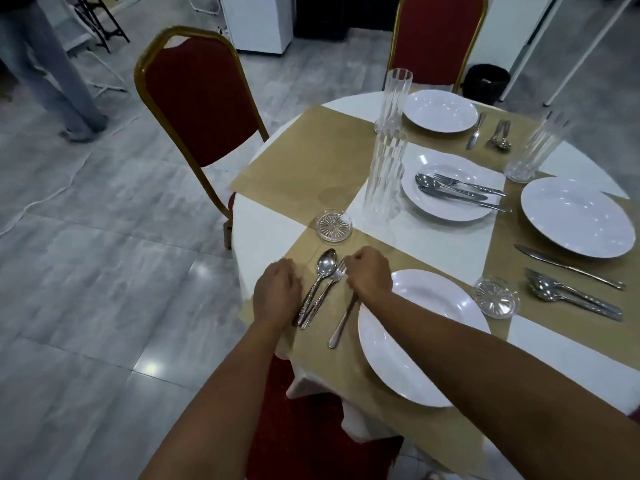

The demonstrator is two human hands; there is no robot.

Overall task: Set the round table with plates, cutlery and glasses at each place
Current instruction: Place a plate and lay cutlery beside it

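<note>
A spoon (323,271) and fork (337,277) lie side by side at the near-left edge of the round table (263,237), between 2 hands. The right hand (369,273) is curled around a knife (341,323) just left of a white plate (415,341). The left hand (277,292) rests beside the spoon, fingers tucked under; whether they grasp anything cannot be told.

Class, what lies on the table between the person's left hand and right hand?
A spoon and a fork, side by side on the tan cloth, in the head view.
</note>
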